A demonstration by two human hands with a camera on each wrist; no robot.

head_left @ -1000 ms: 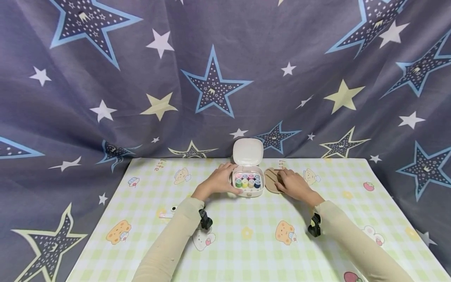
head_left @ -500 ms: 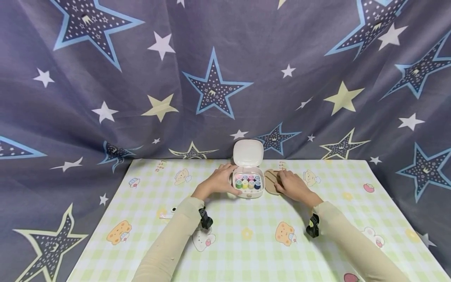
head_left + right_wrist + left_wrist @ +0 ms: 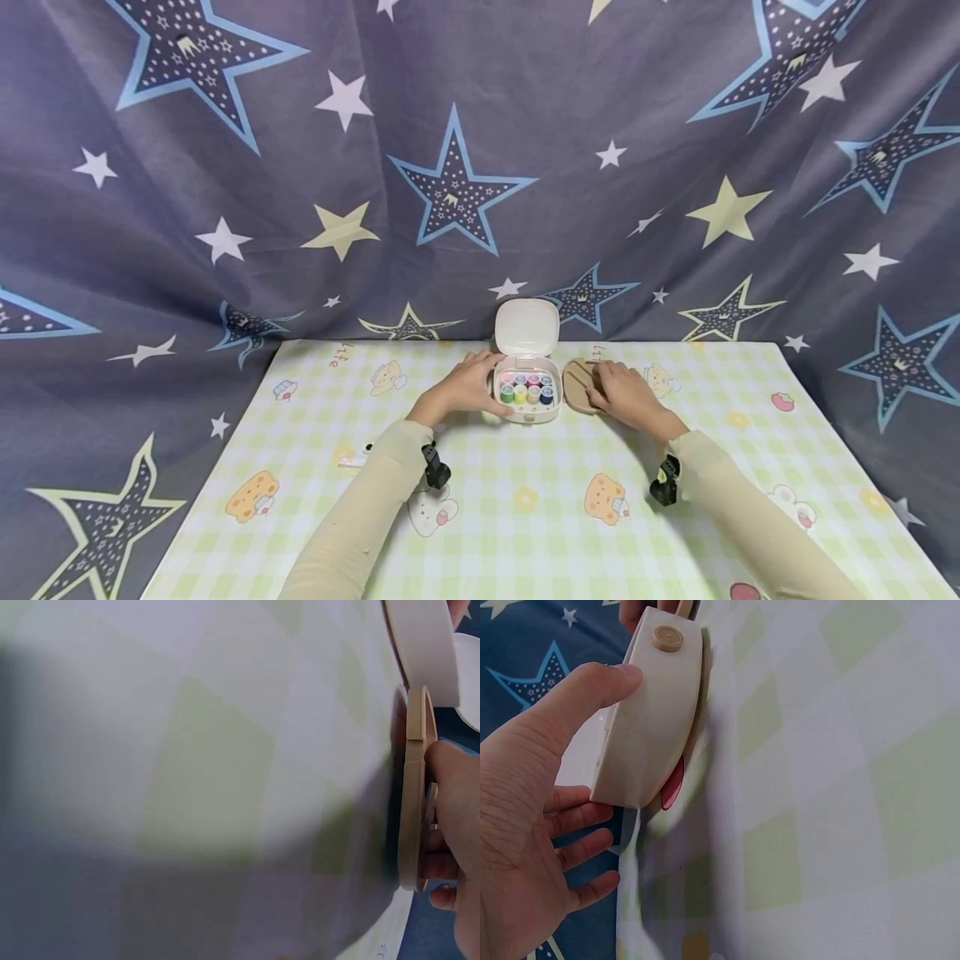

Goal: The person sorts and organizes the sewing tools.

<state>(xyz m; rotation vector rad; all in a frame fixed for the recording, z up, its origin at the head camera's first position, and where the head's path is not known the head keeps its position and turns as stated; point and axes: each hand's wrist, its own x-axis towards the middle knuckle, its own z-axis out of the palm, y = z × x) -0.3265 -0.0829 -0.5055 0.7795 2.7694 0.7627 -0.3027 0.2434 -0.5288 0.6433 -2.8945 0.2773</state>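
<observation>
The tray [image 3: 577, 386] is just right of the box; I cannot tell whether they touch. It looks light, stiff and smooth, probably plastic, best taken by its raised inner ridge or its rim. The right hand [image 3: 628, 396] holds it, thumb inside the rim and fingers bent down into it. The box [image 3: 654, 712] stands on the tabletop, likely light and rigid too, its curved walls perhaps a little slippery; gripping front and back corners should steady it. The left hand [image 3: 468, 385] does so from the left, thumb on the front edge, index finger at the back corner, other fingers spread apart. The lid [image 3: 527, 327] is up. Inside, spools [image 3: 533, 394] stand in two rows of four, the front ones green, yellow, tan and dark blue.
</observation>
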